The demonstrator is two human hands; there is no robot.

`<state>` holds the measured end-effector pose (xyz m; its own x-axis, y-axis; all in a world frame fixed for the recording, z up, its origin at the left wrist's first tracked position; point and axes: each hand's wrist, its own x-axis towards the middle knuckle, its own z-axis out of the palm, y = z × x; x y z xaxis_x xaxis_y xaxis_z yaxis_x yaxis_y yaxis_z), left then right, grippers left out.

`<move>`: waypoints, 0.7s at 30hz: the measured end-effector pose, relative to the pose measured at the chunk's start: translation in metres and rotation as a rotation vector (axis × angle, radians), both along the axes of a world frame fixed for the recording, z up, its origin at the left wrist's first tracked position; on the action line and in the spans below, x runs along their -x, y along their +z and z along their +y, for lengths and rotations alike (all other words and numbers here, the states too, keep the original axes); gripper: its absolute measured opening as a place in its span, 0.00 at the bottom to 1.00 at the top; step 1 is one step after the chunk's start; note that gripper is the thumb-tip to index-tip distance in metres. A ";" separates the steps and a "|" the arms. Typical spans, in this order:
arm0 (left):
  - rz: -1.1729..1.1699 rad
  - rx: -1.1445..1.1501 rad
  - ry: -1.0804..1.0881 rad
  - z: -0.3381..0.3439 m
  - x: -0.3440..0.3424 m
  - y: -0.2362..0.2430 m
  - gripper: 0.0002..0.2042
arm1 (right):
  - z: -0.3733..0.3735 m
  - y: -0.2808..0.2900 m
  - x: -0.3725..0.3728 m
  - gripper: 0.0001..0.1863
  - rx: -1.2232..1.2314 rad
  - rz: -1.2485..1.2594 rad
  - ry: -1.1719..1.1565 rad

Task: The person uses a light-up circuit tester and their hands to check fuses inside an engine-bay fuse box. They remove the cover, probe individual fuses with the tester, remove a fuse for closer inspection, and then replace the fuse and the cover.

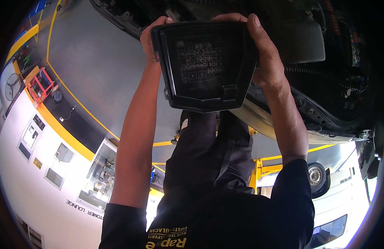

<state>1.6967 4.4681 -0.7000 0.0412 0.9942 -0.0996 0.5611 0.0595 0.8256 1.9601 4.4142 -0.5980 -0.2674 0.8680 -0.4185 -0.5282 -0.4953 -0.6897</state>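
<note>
A black plastic fuse box cover (202, 91) is held up in front of me between both hands. Pale diagrams of fuse positions are printed on the face turned toward me, and a raised rim runs around it. My left hand (150, 39) grips the cover's left edge, with most of its fingers hidden behind. On the opposite side my right hand (267, 58) clasps the edge, thumb along the upper right corner and fingers reaching behind. Beyond the cover and to its right is a vehicle's open engine bay (301, 41), dark and partly hidden by the cover.
The vehicle's pale fender (262, 124) curves below my right forearm. A yellow lift post (258, 172) stands near my legs. Further off are a white van (341, 203), a red metal frame (42, 86), a fan (12, 86) and a grey floor (90, 54) with yellow lines.
</note>
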 end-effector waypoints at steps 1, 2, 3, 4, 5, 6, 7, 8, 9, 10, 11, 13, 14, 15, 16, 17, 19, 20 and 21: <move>-0.003 -0.002 0.002 0.000 0.000 0.001 0.16 | 0.000 0.000 0.000 0.43 -0.001 -0.012 -0.001; -0.006 -0.003 0.004 0.000 0.000 0.002 0.16 | 0.001 0.001 0.001 0.43 0.002 -0.001 0.004; 0.016 -0.009 0.006 0.000 -0.001 0.004 0.16 | 0.001 0.002 0.000 0.43 0.007 0.009 0.007; 0.039 -0.014 0.007 0.000 -0.002 0.007 0.17 | 0.001 0.002 0.000 0.43 0.011 0.020 0.011; 0.072 -0.025 0.006 0.000 -0.003 0.011 0.17 | 0.001 0.002 0.001 0.43 0.004 0.025 0.009; 0.104 -0.035 0.003 0.001 -0.007 0.016 0.17 | 0.001 0.002 0.000 0.43 -0.003 0.028 0.005; 0.142 -0.045 -0.005 0.000 -0.013 0.021 0.17 | 0.000 0.001 -0.001 0.43 -0.006 0.028 0.000; 0.181 -0.055 -0.013 0.000 -0.020 0.026 0.18 | -0.001 0.001 -0.002 0.43 -0.008 0.007 -0.006; 0.193 -0.052 -0.007 -0.001 -0.019 0.027 0.18 | 0.000 0.005 0.001 0.44 -0.015 -0.007 -0.007; 0.203 -0.049 0.000 -0.001 -0.018 0.028 0.18 | 0.000 0.007 0.002 0.44 -0.022 -0.021 -0.008; 0.214 -0.045 0.005 0.000 -0.017 0.028 0.18 | 0.000 0.007 0.002 0.45 -0.018 -0.043 -0.004; 0.232 -0.038 0.015 0.000 -0.016 0.027 0.18 | 0.001 0.006 0.001 0.46 -0.011 -0.087 0.003; 0.233 -0.031 0.019 0.000 -0.015 0.026 0.19 | 0.001 0.005 0.000 0.46 -0.004 -0.078 0.016; 0.232 -0.024 0.023 0.000 -0.015 0.026 0.19 | 0.000 0.002 -0.002 0.46 0.002 -0.071 0.029; 0.222 -0.014 0.026 0.001 -0.015 0.025 0.19 | -0.001 0.001 -0.004 0.47 0.008 -0.063 0.042; 0.213 -0.003 0.030 0.000 -0.015 0.025 0.19 | -0.001 0.000 -0.004 0.47 0.022 -0.065 0.035; 0.193 0.018 0.036 0.000 -0.015 0.024 0.18 | -0.002 -0.002 -0.004 0.47 0.050 -0.069 0.021; 0.196 0.018 0.037 0.000 -0.015 0.024 0.18 | -0.002 -0.002 -0.004 0.47 0.050 -0.056 0.015; 0.196 0.017 0.038 0.000 -0.015 0.023 0.18 | -0.003 -0.002 -0.004 0.46 0.048 -0.044 0.008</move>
<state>1.7122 4.4677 -0.6769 -0.0182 0.9927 -0.1193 0.7084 0.0970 0.6991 1.9646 4.4116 -0.6002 -0.2549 0.8442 -0.4715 -0.4933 -0.5329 -0.6875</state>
